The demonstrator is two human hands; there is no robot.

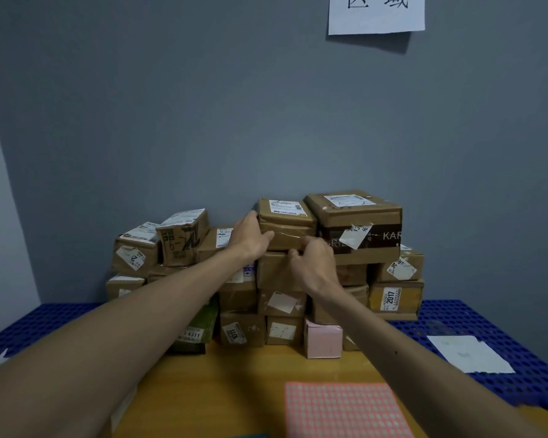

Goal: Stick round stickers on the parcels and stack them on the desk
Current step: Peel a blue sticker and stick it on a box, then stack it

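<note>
A pink sticker sheet point(342, 409) lies at the near edge of the wooden desk point(250, 390). Both forearms reach forward over it. The left hand point(250, 238) grips the left side of a brown parcel point(287, 222) on top of the pile point(279, 305), thumb across its front. The right hand point(314, 263) curls its fingers at the parcel's lower front edge. Blue perforated mats point(487, 327) flank the desk, one with a white paper point(469, 354) on it. The pile stands against a grey wall point(203, 105) bearing a paper sign point(375, 14).
</note>
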